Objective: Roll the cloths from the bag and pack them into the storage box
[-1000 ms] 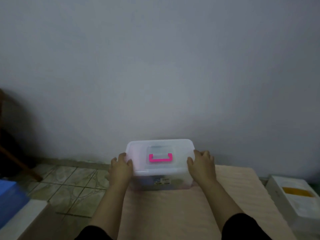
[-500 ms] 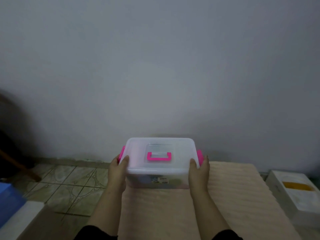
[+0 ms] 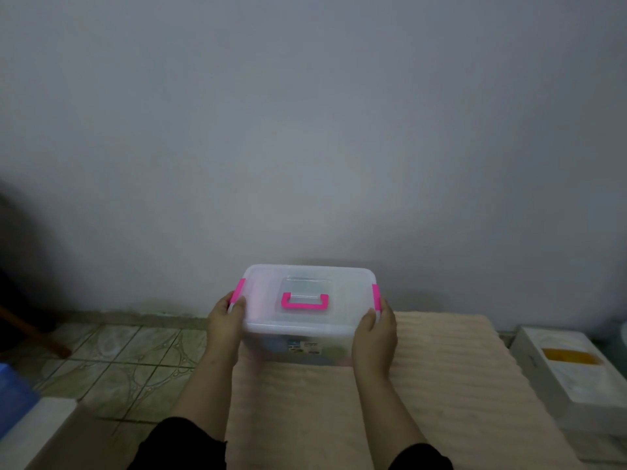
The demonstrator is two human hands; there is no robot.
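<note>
A translucent white storage box (image 3: 264,312) with a closed lid, a pink top handle (image 3: 304,302) and pink side clips is at the far end of a beige ribbed mat (image 3: 451,385). My left hand (image 3: 226,322) grips its left side near the front corner, and my right hand (image 3: 375,334) grips the right side. Faint dark shapes show through the front wall, too dim to identify. No bag and no loose cloths are in view.
A plain grey wall stands right behind the box. Patterned floor tiles (image 3: 129,354) lie to the left, with a blue object (image 3: 13,398) at the left edge. A white carton (image 3: 573,378) with a yellow patch sits to the right of the mat.
My hands have slid from the lid's ends to the front corners, uncovering the pink side clips. The box has come a little nearer and appears lifted.
</note>
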